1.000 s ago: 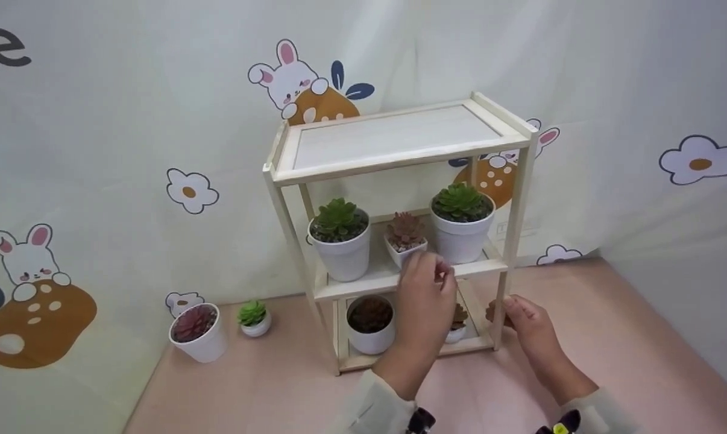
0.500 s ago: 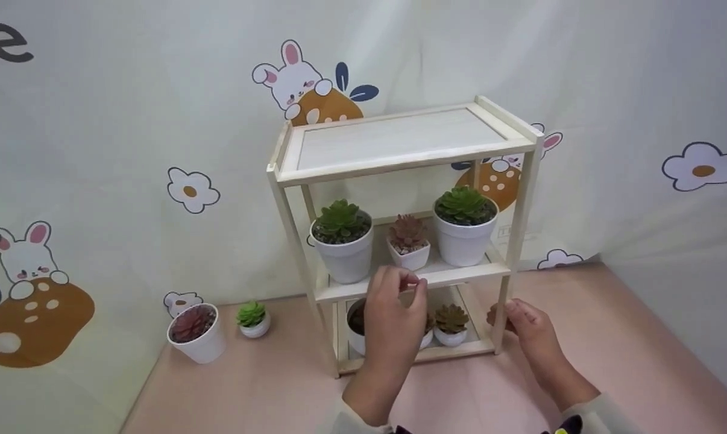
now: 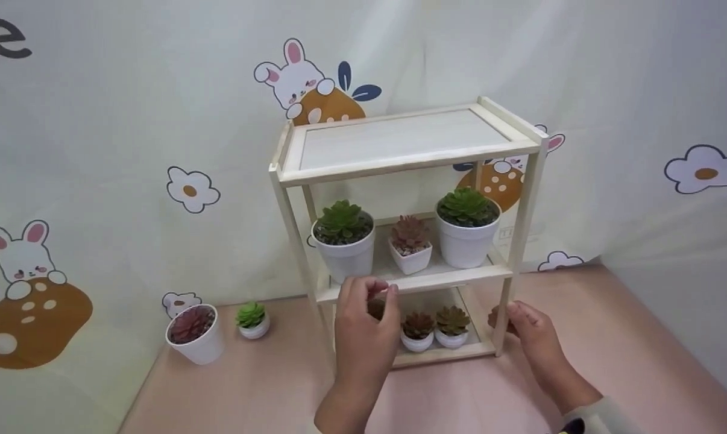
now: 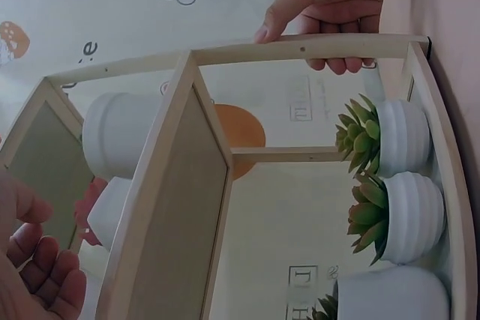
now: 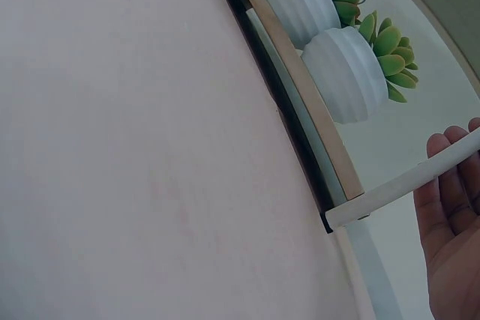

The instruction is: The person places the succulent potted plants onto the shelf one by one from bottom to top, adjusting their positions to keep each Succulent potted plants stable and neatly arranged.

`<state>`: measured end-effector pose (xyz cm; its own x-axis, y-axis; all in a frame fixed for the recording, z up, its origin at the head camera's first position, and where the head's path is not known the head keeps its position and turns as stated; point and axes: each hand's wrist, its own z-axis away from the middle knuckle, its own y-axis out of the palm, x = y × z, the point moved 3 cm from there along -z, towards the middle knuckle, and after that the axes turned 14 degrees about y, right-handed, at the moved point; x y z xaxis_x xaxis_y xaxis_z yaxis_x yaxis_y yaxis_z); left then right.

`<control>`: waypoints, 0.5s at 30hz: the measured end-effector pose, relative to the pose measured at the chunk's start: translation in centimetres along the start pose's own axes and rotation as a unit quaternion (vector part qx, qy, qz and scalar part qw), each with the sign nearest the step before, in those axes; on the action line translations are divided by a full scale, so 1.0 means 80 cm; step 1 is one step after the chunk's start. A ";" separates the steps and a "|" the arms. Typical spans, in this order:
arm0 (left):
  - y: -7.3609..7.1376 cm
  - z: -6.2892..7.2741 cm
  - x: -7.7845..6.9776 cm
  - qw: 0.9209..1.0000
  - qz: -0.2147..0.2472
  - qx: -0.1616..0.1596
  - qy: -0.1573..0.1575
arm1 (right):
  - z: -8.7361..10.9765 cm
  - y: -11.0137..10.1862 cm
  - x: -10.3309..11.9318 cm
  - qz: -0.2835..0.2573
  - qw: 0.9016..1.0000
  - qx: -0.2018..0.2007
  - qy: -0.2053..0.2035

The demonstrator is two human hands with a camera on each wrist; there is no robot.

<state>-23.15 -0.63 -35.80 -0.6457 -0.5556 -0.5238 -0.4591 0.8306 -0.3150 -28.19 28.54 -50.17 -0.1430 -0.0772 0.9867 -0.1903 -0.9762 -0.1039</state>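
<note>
A three-tier wooden shelf (image 3: 399, 141) stands on the pink surface. My left hand (image 3: 363, 337) hangs in front of its lower left part with fingers loosely curled, holding nothing. My right hand (image 3: 535, 334) grips the front right post (image 3: 506, 295) near the bottom, fingers reaching behind it. On the middle tier sit two large green succulents (image 3: 344, 259) (image 3: 467, 241) in white pots, with a small reddish succulent (image 3: 412, 253) between them. Two small brownish succulents (image 3: 418, 331) (image 3: 452, 328) occupy the bottom tier; a larger pot (image 4: 394, 294) beside them is mostly hidden by my left hand in the head view.
Left of the shelf, on the pink surface, stand a potted dark-red succulent (image 3: 198, 337) and a small bright-green succulent (image 3: 252, 320). A cloth backdrop (image 3: 110, 132) with rabbits and flowers hangs close behind the shelf.
My left hand has moved left and down, away from the small reddish succulent on the middle tier, uncovering it and the two small bottom-tier plants. The right hand stays on the post.
</note>
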 end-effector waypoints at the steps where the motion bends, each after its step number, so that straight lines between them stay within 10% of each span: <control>1: -0.003 0.000 0.002 1.000 0.001 -0.002 0.000 | 0.000 0.000 0.000 -0.003 1.000 0.000 -0.002; 15: -0.047 0.012 0.040 0.997 -0.017 -0.068 -0.013 | 0.001 -0.001 0.000 0.008 1.000 0.001 -0.001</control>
<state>-22.91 -5.51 -37.05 -0.6138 -0.5801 -0.5354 -0.5592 0.7983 -0.2239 -28.14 28.58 -50.14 -0.1433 -0.0943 0.9852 -0.1856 -0.9752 -0.1204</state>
